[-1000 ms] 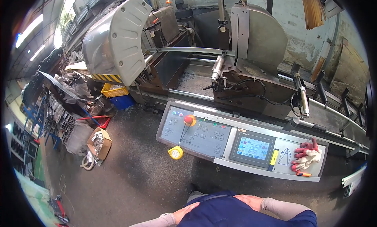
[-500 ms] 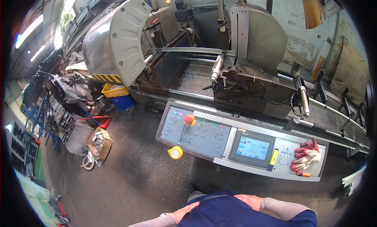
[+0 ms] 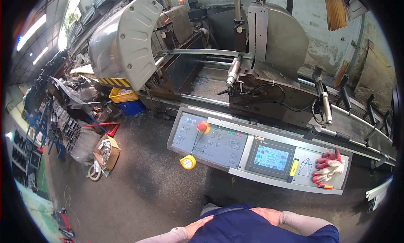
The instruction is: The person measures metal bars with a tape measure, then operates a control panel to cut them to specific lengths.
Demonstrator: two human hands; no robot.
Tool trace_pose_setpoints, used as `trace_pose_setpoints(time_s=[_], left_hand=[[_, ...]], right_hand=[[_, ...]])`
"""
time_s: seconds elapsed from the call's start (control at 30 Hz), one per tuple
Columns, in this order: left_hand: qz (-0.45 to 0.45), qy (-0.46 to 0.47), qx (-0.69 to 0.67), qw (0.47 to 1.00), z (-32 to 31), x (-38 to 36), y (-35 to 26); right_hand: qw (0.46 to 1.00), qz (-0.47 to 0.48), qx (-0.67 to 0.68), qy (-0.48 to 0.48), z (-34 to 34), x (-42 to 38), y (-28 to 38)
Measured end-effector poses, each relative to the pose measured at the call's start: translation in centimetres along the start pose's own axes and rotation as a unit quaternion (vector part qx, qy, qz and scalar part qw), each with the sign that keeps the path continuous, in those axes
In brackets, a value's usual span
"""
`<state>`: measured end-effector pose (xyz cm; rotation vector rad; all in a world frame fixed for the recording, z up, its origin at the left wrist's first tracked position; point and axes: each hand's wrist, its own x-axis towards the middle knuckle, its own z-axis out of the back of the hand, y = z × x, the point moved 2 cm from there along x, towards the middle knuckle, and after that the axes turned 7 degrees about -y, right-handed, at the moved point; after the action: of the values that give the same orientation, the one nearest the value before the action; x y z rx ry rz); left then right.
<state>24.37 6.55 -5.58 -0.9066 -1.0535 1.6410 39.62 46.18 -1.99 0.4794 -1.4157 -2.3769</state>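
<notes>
My left hand [image 3: 198,226] lies flat against the side of my dark blue top [image 3: 242,227], fingers stretched out. On the other side of the waist my right hand [image 3: 269,215] rests flat in the same way, part of its fingers hidden by the cloth. Both hands hold nothing. In front of me is a machine's control panel [image 3: 185,147] with a lit touchscreen [image 3: 270,158] and a red emergency stop button [image 3: 202,126]. A yellow tape measure [image 3: 187,162] hangs from that button by a cord. Red and white work gloves [image 3: 328,167] lie at the panel's right end.
Behind the panel stands a two-headed saw machine with a light guard [image 3: 135,41] and a long metal profile [image 3: 206,52] across it. A yellow marker [image 3: 293,170] and orange cutter [image 3: 325,186] lie on the panel. At left are a cardboard box [image 3: 108,152] and yellow crate [image 3: 122,96].
</notes>
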Motion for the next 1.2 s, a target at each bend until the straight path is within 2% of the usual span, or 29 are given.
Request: trace_pose_setpoints(time_s=[1.2], left_hand=[[-0.017,-0.004,0.002,1.000,0.0,-0.1,0.6]], right_hand=[[1.000,-0.001,0.003,0.000,-0.1,0.2,-0.2]])
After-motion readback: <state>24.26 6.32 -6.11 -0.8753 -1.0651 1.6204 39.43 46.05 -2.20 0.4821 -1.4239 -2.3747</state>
